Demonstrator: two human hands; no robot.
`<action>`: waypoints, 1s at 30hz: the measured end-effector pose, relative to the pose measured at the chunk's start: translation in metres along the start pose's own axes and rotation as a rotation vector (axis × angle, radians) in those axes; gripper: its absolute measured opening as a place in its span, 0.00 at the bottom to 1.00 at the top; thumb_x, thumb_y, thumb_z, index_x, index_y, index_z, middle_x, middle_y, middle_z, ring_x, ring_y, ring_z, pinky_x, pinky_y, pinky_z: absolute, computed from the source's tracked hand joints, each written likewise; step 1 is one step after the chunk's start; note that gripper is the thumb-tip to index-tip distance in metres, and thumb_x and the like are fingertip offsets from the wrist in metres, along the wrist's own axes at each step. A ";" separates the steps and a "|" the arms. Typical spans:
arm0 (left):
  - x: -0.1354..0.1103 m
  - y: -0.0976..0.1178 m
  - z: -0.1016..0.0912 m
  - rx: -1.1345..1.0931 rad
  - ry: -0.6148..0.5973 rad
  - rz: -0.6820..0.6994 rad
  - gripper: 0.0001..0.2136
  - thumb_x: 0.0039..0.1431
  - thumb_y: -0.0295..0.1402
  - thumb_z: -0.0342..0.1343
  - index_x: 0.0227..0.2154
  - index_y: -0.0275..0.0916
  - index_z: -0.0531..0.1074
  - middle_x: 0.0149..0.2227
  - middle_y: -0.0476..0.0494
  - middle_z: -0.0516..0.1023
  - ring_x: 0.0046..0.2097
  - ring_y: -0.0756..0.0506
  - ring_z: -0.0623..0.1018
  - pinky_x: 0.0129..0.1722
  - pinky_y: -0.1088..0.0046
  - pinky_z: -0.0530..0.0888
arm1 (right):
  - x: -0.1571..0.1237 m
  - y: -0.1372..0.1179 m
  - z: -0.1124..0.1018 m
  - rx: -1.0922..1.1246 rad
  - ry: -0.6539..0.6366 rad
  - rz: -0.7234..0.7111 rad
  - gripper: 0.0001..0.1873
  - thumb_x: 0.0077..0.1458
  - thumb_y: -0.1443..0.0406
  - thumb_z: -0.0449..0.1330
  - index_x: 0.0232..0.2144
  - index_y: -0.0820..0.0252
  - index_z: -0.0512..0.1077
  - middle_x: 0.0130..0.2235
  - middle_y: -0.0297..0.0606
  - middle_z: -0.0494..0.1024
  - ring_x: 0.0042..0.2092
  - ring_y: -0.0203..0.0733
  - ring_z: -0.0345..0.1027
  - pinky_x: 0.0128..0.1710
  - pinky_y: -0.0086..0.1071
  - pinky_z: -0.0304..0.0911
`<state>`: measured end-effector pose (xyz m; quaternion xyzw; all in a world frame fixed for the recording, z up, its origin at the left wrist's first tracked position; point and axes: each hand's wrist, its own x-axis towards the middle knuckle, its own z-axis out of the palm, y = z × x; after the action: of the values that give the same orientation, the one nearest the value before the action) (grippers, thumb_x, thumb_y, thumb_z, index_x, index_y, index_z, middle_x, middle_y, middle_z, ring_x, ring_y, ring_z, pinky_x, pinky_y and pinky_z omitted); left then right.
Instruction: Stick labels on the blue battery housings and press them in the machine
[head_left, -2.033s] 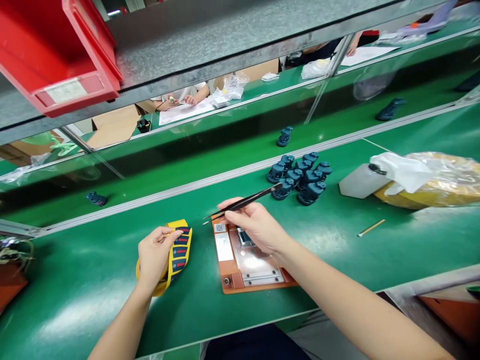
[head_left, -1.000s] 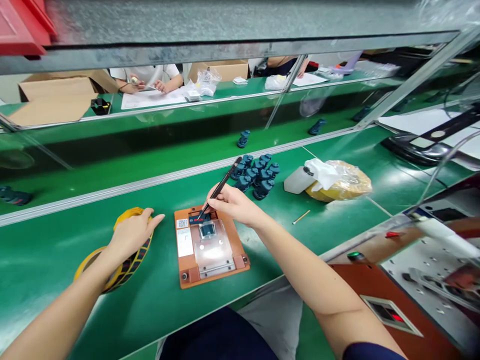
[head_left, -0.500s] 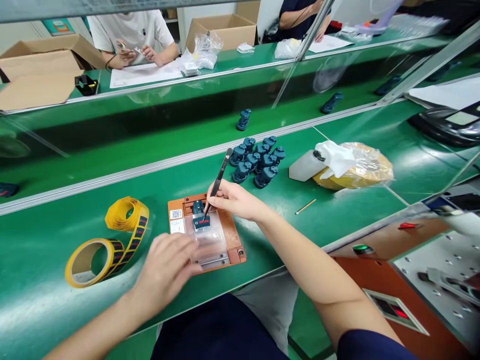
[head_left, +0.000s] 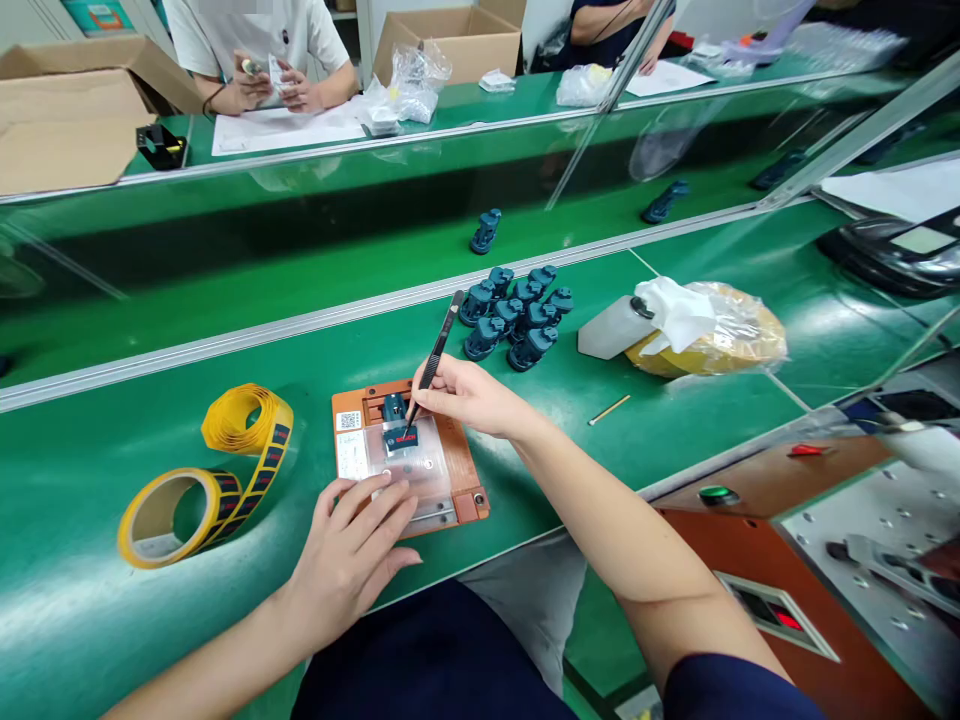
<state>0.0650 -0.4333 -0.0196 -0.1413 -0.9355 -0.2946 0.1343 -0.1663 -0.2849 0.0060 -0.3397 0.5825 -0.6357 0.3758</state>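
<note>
Black tweezers [head_left: 439,352] are pinched in my right hand [head_left: 471,395], their tips down at a dark label with red lettering [head_left: 400,440]. That label lies at the upper part of a clear plastic plate [head_left: 427,480] on an orange-brown fixture [head_left: 466,460]. Just beyond the label, a dark blue plastic part [head_left: 394,407] sits in the fixture's slot. My left hand [head_left: 360,545] rests on the near left of the clear plate, fingers stretched out and holding nothing. To the left stands a yellow roll of labels [head_left: 135,535], its strip running to a loose coil [head_left: 225,420].
Several dark blue plastic parts [head_left: 532,345] stand beyond my right hand. Further right are a white bottle [head_left: 611,330], a plastic-wrapped yellow roll [head_left: 739,335] and a thin stick [head_left: 609,410]. A metal rail [head_left: 247,325] borders the green channel, where more parts stand. Two people work opposite.
My left hand, blurred before, has settled on the clear plate with its fingers spread. My right hand and the tweezers stay at the label. The view has shifted slightly.
</note>
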 end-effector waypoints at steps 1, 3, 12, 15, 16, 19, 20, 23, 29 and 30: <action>0.001 0.001 0.000 0.055 0.018 0.038 0.29 0.62 0.29 0.63 0.65 0.44 0.65 0.60 0.40 0.76 0.62 0.35 0.71 0.60 0.54 0.59 | 0.000 0.001 0.000 0.000 0.001 -0.001 0.22 0.56 0.49 0.67 0.35 0.58 0.66 0.34 0.35 0.78 0.38 0.43 0.77 0.43 0.38 0.72; 0.003 0.003 0.000 0.126 0.035 0.085 0.26 0.63 0.29 0.62 0.63 0.39 0.66 0.59 0.37 0.77 0.62 0.35 0.71 0.59 0.54 0.61 | 0.000 0.003 0.000 0.007 0.004 0.001 0.22 0.56 0.49 0.67 0.36 0.58 0.66 0.33 0.36 0.79 0.38 0.43 0.78 0.42 0.38 0.72; 0.006 0.002 -0.001 0.178 0.030 0.112 0.22 0.64 0.29 0.61 0.60 0.35 0.69 0.57 0.36 0.78 0.61 0.35 0.71 0.58 0.53 0.63 | -0.004 0.006 0.001 0.047 0.028 -0.022 0.21 0.57 0.49 0.67 0.36 0.58 0.66 0.34 0.37 0.80 0.39 0.43 0.78 0.44 0.38 0.71; 0.006 0.003 -0.001 0.180 0.033 0.108 0.21 0.64 0.28 0.61 0.59 0.36 0.69 0.57 0.37 0.78 0.61 0.36 0.72 0.57 0.54 0.64 | -0.006 0.008 0.001 0.055 0.044 -0.032 0.20 0.58 0.51 0.67 0.37 0.59 0.66 0.35 0.38 0.80 0.39 0.42 0.78 0.44 0.38 0.71; 0.006 0.003 -0.001 0.180 0.034 0.107 0.21 0.64 0.29 0.61 0.59 0.36 0.69 0.57 0.37 0.78 0.61 0.36 0.72 0.57 0.54 0.64 | -0.006 0.008 0.001 0.065 0.049 -0.035 0.20 0.58 0.51 0.67 0.37 0.59 0.66 0.35 0.38 0.80 0.39 0.42 0.78 0.44 0.38 0.71; 0.006 0.003 -0.001 0.179 0.037 0.107 0.21 0.64 0.29 0.61 0.59 0.36 0.69 0.57 0.37 0.78 0.61 0.36 0.72 0.57 0.54 0.64 | -0.007 0.010 0.002 0.088 0.059 -0.037 0.20 0.57 0.52 0.68 0.37 0.59 0.66 0.36 0.38 0.81 0.39 0.42 0.78 0.44 0.38 0.72; 0.006 0.003 -0.001 0.177 0.038 0.107 0.21 0.64 0.29 0.61 0.59 0.36 0.69 0.57 0.37 0.78 0.61 0.36 0.72 0.57 0.54 0.64 | -0.007 0.011 0.002 0.090 0.061 -0.035 0.20 0.57 0.52 0.68 0.37 0.59 0.66 0.35 0.38 0.81 0.39 0.42 0.78 0.44 0.38 0.72; 0.005 0.002 0.000 0.171 0.038 0.105 0.22 0.63 0.28 0.62 0.59 0.35 0.69 0.57 0.37 0.78 0.61 0.36 0.71 0.57 0.54 0.64 | -0.008 0.011 0.003 0.092 0.069 -0.032 0.20 0.57 0.52 0.68 0.38 0.58 0.66 0.35 0.38 0.81 0.39 0.42 0.78 0.43 0.38 0.72; 0.006 0.002 0.000 0.170 0.038 0.105 0.21 0.64 0.28 0.61 0.59 0.35 0.69 0.57 0.37 0.78 0.61 0.36 0.71 0.57 0.54 0.63 | -0.009 0.010 0.003 0.092 0.064 -0.044 0.19 0.58 0.53 0.67 0.38 0.59 0.67 0.36 0.38 0.81 0.39 0.41 0.78 0.44 0.38 0.72; 0.006 0.002 0.000 0.173 0.042 0.106 0.21 0.64 0.28 0.61 0.59 0.35 0.69 0.57 0.37 0.78 0.61 0.36 0.71 0.57 0.54 0.63 | -0.010 0.011 0.003 0.092 0.062 -0.045 0.18 0.58 0.53 0.67 0.38 0.59 0.67 0.36 0.38 0.81 0.39 0.41 0.78 0.45 0.38 0.72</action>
<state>0.0601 -0.4304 -0.0167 -0.1726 -0.9456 -0.2081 0.1808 -0.1581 -0.2784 -0.0042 -0.3152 0.5563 -0.6802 0.3586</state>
